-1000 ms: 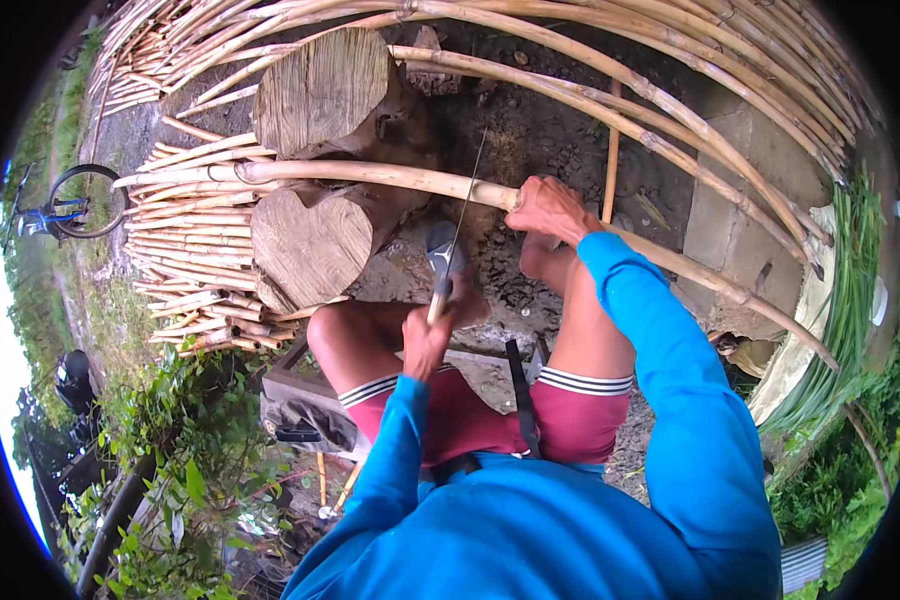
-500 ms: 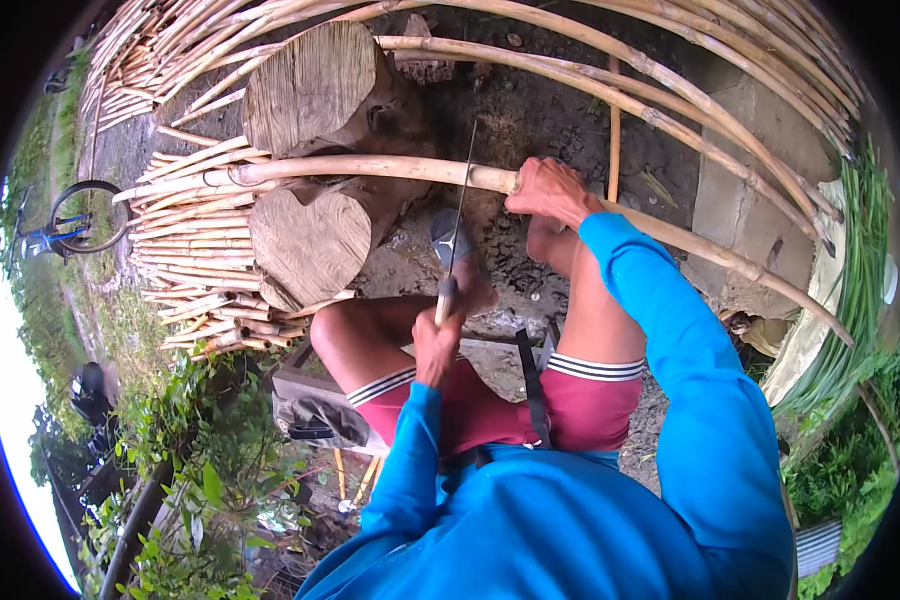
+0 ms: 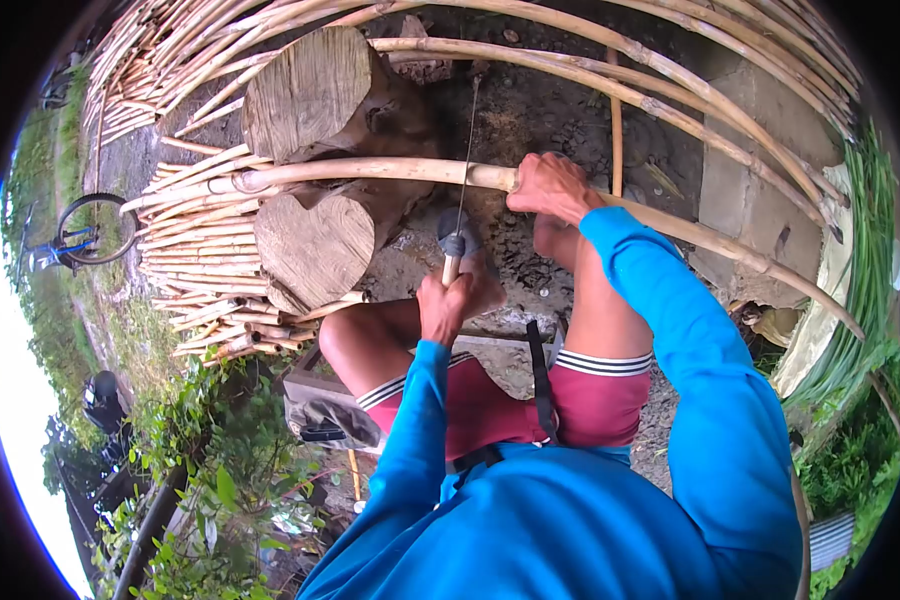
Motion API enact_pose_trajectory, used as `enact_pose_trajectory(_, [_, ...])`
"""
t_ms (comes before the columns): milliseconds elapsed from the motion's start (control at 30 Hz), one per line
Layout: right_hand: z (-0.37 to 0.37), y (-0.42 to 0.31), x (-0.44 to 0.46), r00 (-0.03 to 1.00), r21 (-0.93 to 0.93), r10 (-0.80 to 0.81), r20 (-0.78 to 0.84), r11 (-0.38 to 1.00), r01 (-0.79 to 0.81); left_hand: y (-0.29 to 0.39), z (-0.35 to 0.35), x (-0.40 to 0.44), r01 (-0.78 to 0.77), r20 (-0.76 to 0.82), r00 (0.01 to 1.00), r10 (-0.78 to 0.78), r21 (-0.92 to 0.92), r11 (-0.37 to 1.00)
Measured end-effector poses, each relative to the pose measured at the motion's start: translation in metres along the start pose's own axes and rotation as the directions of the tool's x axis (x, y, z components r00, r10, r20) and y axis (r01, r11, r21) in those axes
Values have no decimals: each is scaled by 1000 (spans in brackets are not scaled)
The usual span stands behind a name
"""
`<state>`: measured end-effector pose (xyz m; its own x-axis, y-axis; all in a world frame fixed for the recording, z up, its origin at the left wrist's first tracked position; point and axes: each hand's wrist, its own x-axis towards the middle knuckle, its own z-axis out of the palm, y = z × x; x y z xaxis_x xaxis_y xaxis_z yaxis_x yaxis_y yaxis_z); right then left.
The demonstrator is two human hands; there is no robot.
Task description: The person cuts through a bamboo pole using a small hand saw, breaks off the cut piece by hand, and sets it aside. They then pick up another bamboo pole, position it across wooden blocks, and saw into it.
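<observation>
Begins at left with pole (image 3: pixel 360 170) running between two log ends (image 3: pixel 315 245); keeps left hand (image 3: pixel 442 305) wrapped around saw handle (image 3: pixel 451 269), now pushed closer to pole, sliding blade (image 3: pixel 469 135) farther across without visibly severing it, apparently a forward stroke; holds pole with right hand (image 3: pixel 550 187) clenched right of blade.

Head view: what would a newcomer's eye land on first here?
Probably the bright blue top, filling the bottom middle. Just above centre, the long pole is gripped by the right hand, while a thin-bladed tool in the left hand crosses it. Toward the upper left, two pale cut log ends stand out beside stacked poles.
</observation>
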<state>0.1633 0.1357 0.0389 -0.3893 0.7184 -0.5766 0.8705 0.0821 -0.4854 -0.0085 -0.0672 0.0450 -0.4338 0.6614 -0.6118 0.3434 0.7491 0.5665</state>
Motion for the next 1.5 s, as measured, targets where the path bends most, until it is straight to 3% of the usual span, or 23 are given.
enact_pose_trajectory(67, [1, 5, 0, 1000, 2, -6, -11, 1000, 6, -35, -5, -30, 31, 46, 999, -26, -100, 995])
enact_pose_trajectory(100, [-1, 6, 1, 1000, 6, -9, -9, 1000, 9, -44, -10, -53, 27, 15, 1000, -27, -22, 999])
enact_pose_trajectory(167, [-2, 5, -1, 999, 35, -34, -5, 999, 34, -31, -17, -65, 187, 59, 981, -186, -28, 982])
enact_pose_trajectory(233, [-4, 3, -3, 1000, 16, -26, 16, 1000, 26, -7, -10, -32, 136, 40, 990, -136, -12, 991])
enact_pose_trajectory(267, [-6, 1, -1, 999, -1, -16, 28, 1000, 16, 1, -3, -6, -44, 16, 999, 42, 111, 993])
enact_pose_trajectory(300, [-4, 1, -1, 999, -2, -16, 28, 1000, 16, 11, 6, 21, 180, 80, 982, -173, -101, 978])
enact_pose_trajectory(433, [-1, 10, 2, 1000, 8, -7, -1, 1000, 7, -12, -10, -27, 70, 61, 996, -68, -28, 997])
enact_pose_trajectory(467, [3, 11, 2, 1000, 15, -12, 2, 1000, 12, -32, -19, -46, 95, 68, 992, -102, 94, 991])
enact_pose_trajectory(500, [1, 10, 2, 1000, 28, -3, -3, 1000, 3, -29, -21, -60, 62, 17, 998, -62, 3, 998])
enact_pose_trajectory(567, [-3, 4, -4, 1000, 4, -10, 4, 1000, 10, -22, -21, -46, 232, 61, 970, -234, 30, 972])
enact_pose_trajectory(667, [-5, 1, -2, 1000, 5, -31, 0, 1000, 31, 24, 3, 24, 51, 33, 998, -50, -33, 998])
enact_pose_trajectory(700, [-5, 1, -5, 999, 20, -35, 38, 999, 35, 17, 8, 32, 129, 73, 989, -129, 1, 992])
enact_pose_trajectory(767, [-5, 2, -7, 1000, -18, -26, -9, 1000, 25, -22, 4, 9, -308, -26, 949, 315, 149, 940])
enact_pose_trajectory(800, [-3, 6, -2, 1000, -13, -16, -8, 1000, 16, -12, -5, -21, 29, 1, 1000, -29, -38, 999])
enact_pose_trajectory(900, [4, 9, 1, 1000, 18, 2, -3, 1000, -2, -24, -23, -53, 143, 16, 990, -143, -34, 989])
enact_pose_trajectory(967, [-4, 5, 0, 1000, -3, -23, -7, 1000, 23, -7, -11, -20, 148, 6, 989, -148, -1, 989])
enact_pose_trajectory(1033, [-6, 4, -3, 1000, 29, -30, 3, 999, 29, 10, -4, 5, 19, 1, 1000, -19, 12, 1000])
enact_pose_trajectory(1167, [-8, 4, 3, 999, -4, -42, 20, 999, 42, -15, -19, -41, 23, 42, 999, -27, 74, 997])
enact_pose_trajectory(1200, [-9, 2, 2, 999, -7, -34, -15, 999, 33, -17, -21, -58, 30, -9, 1000, -30, -8, 1000])
enact_pose_trajectory(1300, [-9, -2, -6, 999, 20, -36, 40, 999, 35, -15, -20, -35, 231, 66, 971, -230, -4, 973])
enact_pose_trajectory(1333, [-12, -4, -6, 999, 14, -27, 28, 1000, 27, -25, 2, 2, -130, -102, 983, 151, 189, 973])
enact_pose_trajectory(1433, [0, -7, -14, 1000, -33, -23, 11, 999, 24, 22, 1, 39, -274, 67, 961, 267, 126, 954])
enact_pose_trajectory(1500, [-6, 1, -3, 999, -69, -23, -35, 997, 21, -10, -3, 9, -304, -27, 950, 310, 131, 944])
